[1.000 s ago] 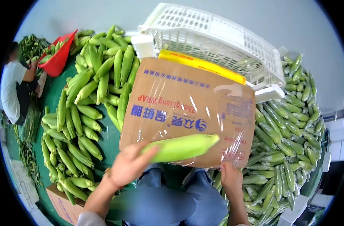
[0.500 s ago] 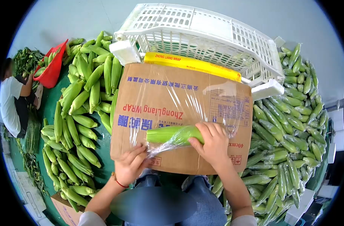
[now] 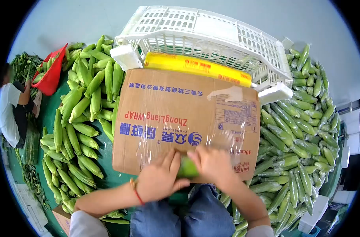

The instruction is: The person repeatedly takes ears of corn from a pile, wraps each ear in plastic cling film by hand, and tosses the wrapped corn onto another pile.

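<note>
An ear of corn in green husk (image 3: pixel 187 167) lies at the near edge of the cardboard box (image 3: pixel 148 114), mostly covered by my hands. My left hand (image 3: pixel 158 178) is closed over its left part, with the fingers pointing forward. On its other side my right hand (image 3: pixel 212 165) grips it, slightly smeared by motion. Clear cling film stretches over the box top, its near end hidden around the corn. The yellow cling film roll (image 3: pixel 197 68) lies along the far edge of the box.
Behind the roll stands a white plastic crate (image 3: pixel 223 41). Unwrapped corn (image 3: pixel 75 146) is heaped on the left, film-wrapped corn (image 3: pixel 294 150) on the right. At far left, a person (image 3: pixel 15 104) sits beside a red basket (image 3: pixel 49 75).
The corn has come toward my body, to the box's near edge. My left hand has moved right and onto it, closer to my right hand. The roll has turned, showing different print.
</note>
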A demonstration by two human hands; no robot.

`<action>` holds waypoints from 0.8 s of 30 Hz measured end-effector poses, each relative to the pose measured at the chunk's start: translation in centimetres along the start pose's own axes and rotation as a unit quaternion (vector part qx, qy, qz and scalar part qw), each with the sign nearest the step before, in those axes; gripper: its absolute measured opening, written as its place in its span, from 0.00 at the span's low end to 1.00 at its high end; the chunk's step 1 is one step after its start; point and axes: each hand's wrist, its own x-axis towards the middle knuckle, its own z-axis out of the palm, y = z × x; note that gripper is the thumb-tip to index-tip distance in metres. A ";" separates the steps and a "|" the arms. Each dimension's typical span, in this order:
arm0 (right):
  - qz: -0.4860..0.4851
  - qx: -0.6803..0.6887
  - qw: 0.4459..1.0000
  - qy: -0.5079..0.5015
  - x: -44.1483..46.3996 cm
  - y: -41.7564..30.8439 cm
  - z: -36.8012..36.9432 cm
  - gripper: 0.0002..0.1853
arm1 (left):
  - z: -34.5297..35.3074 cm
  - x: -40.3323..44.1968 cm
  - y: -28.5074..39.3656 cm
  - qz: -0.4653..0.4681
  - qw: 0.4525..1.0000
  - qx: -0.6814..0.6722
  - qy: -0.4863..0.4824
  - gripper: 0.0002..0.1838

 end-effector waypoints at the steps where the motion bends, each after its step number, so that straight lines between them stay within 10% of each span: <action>1: 0.010 0.018 0.999 -0.033 -1.5 -0.7 0.0 0.22 | 0.3 -0.4 0.1 0.014 1.000 0.013 -0.006 0.37; 3: 0.059 0.046 0.989 -0.129 -2.5 -1.4 -0.8 0.21 | 0.7 -1.1 0.1 0.044 0.998 0.042 -0.027 0.40; 6: 0.048 0.109 0.993 0.028 -2.2 -0.8 -1.7 0.22 | 0.9 2.1 -1.9 0.033 0.998 0.056 -0.002 0.41; 11: -0.179 -0.098 0.972 0.116 1.8 1.1 -0.4 0.35 | -0.3 12.2 -9.5 0.039 0.995 0.090 0.030 0.44; 20: -0.204 0.050 0.977 -0.027 2.2 2.1 -2.9 0.27 | -1.3 16.0 -9.1 0.004 0.983 0.123 -0.139 0.50; 24: -0.191 0.132 0.912 -0.338 -2.8 1.5 -5.4 0.27 | -0.7 15.5 -9.6 0.028 0.986 0.118 -0.118 0.48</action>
